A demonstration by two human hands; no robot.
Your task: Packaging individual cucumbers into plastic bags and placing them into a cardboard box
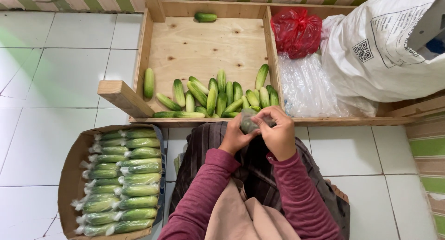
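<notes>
Far left and near, there's a brown cardboard box [74, 175] on the white tiled floor [55, 73], packed with rows of green cucumbers sealed in clear plastic sleeves [123, 182], all lying crosswise with the twisted bag ends mostly pointing left. Just beyond it sits a shallow, pale wooden plywood tray [204, 45] with raised edges; a loose pile of bare green cucumbers [218, 98] lies along its near edge, one stray cucumber [205, 17] lies against the far wall, and another [149, 82] rests by the left wall.

In the middle, just in front of the tray's near edge, the left hand [236, 135] and right hand [278, 133] meet over the lap. Both have their fingers closed around one cucumber in a thin clear plastic bag [249, 123], which sits between the two hands, mostly hidden. The left seems to steady it from below while the right's fingers pinch at the top end.

To do this bit well, I'd say keep the plastic pulled snug along the cucumber before closing the end, so it comes out as tight as the ones in the box. Slack film would probably bunch up.

Going right, the tray's second compartment holds a stack of clear plastic bags [306, 87], with a knotted red plastic bag [296, 31] behind them. A big white woven sack [384, 50] slumps at far right. Green-striped matting runs along the far wall and right edge.
</notes>
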